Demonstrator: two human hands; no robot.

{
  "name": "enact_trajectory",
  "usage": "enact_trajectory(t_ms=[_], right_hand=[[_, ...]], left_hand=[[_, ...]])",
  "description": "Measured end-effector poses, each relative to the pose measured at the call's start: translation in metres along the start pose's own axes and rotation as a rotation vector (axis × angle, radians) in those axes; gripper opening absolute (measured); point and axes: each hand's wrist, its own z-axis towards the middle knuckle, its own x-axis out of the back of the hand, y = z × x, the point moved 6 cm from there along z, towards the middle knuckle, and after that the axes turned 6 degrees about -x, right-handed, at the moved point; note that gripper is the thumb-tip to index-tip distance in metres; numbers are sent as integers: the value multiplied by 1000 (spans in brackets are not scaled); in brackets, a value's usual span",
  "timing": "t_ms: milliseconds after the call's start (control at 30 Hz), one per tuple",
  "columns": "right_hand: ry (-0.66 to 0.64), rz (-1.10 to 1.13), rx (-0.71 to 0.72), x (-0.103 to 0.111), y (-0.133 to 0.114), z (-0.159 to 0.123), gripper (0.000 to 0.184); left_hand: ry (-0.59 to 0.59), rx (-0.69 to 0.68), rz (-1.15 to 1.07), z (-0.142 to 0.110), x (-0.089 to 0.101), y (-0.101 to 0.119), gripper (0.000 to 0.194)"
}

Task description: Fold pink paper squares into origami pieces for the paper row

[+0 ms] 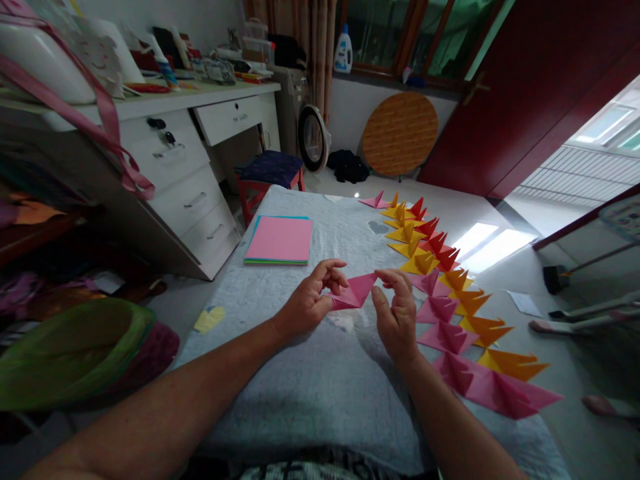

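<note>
Across the middle of the view, a cloth-covered table [290, 400] extends before me. Along its right side stand two rows of folded paper pieces [447, 338] in pink, yellow, orange and red. Near its far left corner lies a square paper stack [279, 239], pink sheet uppermost. My left hand [307, 300] pinches the left end of a pink folded paper [356, 292], held above the table between my hands. My right hand [399, 317] has its forefinger at the upper right corner; whether its thumb also presses, I cannot tell.
</note>
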Motion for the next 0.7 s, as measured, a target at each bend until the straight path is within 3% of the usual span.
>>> enact_trajectory(t_ms=[67,167,267,333,400,500,600,700], right_hand=[[28,-7,-12,2,2,0,24],[-30,-58,-41,-4,6,2,14],[-114,-183,-72,-12,13,2,10],[-119,-304,-95,-13,18,1,9],[-93,-444,-107,-12,21,0,11],[-125,-568,-46,-12,20,-1,37],[-304,-520,66,-21,19,-4,58],[-455,-424,103,-26,19,-6,48]], left_hand=[[-33,10,-48,2,1,-2,73],[39,-14,-54,4,9,-7,82],[145,-1,43,1,15,-11,84],[152,43,159,-2,13,-13,80],[100,95,293,-6,6,-14,73],[-36,125,480,-8,-6,-14,53],[-194,101,586,-8,-19,-13,30],[-288,46,598,-6,-26,-11,33]])
